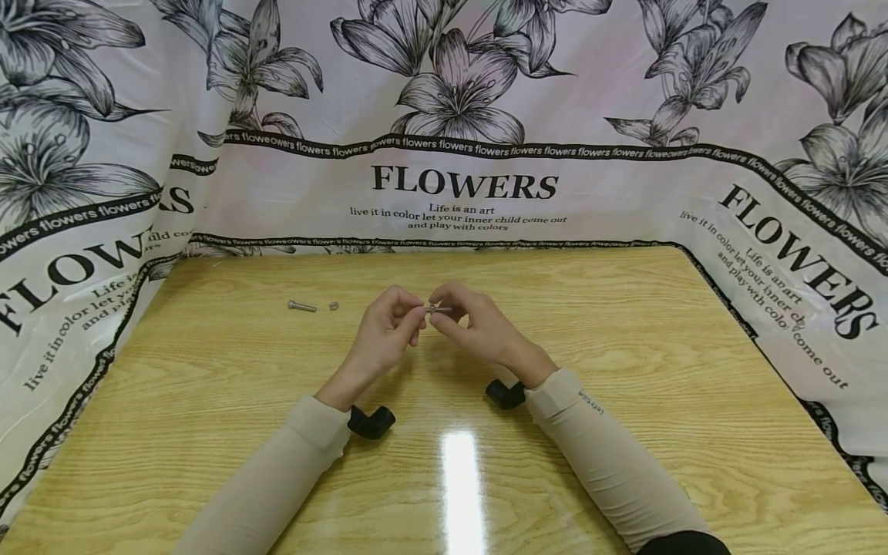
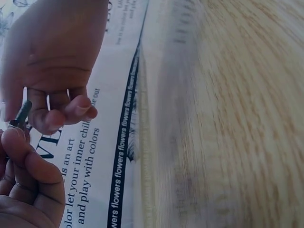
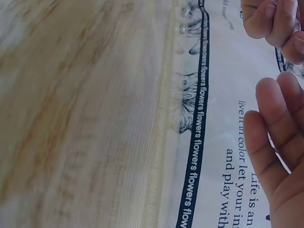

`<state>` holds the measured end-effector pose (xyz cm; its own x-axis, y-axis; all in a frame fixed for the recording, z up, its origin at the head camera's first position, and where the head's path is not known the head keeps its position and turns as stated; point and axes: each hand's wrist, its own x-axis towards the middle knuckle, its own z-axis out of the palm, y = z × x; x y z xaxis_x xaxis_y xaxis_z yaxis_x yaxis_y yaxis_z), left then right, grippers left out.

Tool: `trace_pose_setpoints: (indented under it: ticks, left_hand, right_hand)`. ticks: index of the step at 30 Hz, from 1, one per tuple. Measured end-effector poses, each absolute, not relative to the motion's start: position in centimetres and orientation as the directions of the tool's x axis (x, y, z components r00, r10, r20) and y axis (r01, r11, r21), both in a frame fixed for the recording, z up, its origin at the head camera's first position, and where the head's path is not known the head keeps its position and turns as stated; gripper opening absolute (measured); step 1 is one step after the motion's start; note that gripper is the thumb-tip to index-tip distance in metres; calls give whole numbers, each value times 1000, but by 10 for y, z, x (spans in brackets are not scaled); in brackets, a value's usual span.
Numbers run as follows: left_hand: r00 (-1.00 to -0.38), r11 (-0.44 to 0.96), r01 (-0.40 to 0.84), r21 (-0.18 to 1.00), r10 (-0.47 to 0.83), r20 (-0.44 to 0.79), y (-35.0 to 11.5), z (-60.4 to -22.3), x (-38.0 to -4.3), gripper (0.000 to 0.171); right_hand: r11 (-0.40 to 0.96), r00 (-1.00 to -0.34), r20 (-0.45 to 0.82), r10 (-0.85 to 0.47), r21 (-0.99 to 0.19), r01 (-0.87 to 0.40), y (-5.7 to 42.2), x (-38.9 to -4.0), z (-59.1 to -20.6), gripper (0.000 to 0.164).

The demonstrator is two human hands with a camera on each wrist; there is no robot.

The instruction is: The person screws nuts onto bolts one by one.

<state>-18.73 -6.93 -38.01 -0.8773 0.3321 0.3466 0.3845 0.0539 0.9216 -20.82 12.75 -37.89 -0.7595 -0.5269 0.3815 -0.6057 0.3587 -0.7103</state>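
Observation:
Near the middle of the table, my left hand pinches a small metal bolt between thumb and index finger. Its threaded shaft points right, toward my right hand. A nut sits on the bolt, right at the left fingertips in the left wrist view. The right thumb and index finger close around the nut from either side, with the shaft reaching into the space between them. The other right fingers are loosely bent in the left wrist view. In the right wrist view the bolt is hidden.
Left of my hands, a second bolt lies on the wooden table beside a loose nut. White flower-printed cloth hangs behind the table and along both sides. Black wrist devices stick out below the hands.

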Motion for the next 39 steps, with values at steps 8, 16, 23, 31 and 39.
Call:
trace_pose_setpoints:
  ticks: [8, 16, 23, 31, 39]
  left_hand:
    - [-889, 64, 361, 930, 324, 323, -69, -379, -187, 10]
    - [-891, 69, 340, 938, 342, 298, -68, -357, -174, 10]
    - [-885, 58, 364, 930, 331, 326, -69, -368, -180, 8]
    - [-893, 77, 347, 935, 332, 304, -70, -377, -185, 10]
    - [-891, 91, 343, 935, 346, 294, -68, -352, -171, 8]
  right_hand:
    - [317, -719, 438, -539, -686, -655, 127, -209, -378, 7]
    - [375, -773, 356, -524, -719, -585, 128, -207, -377, 20]
    - [344, -754, 398, -522, -711, -613, 127, -206, -375, 21]
    - [343, -741, 395, -543, -701, -626, 126, -206, -376, 15]
    - [356, -762, 373, -529, -718, -598, 127, -206, -376, 18]
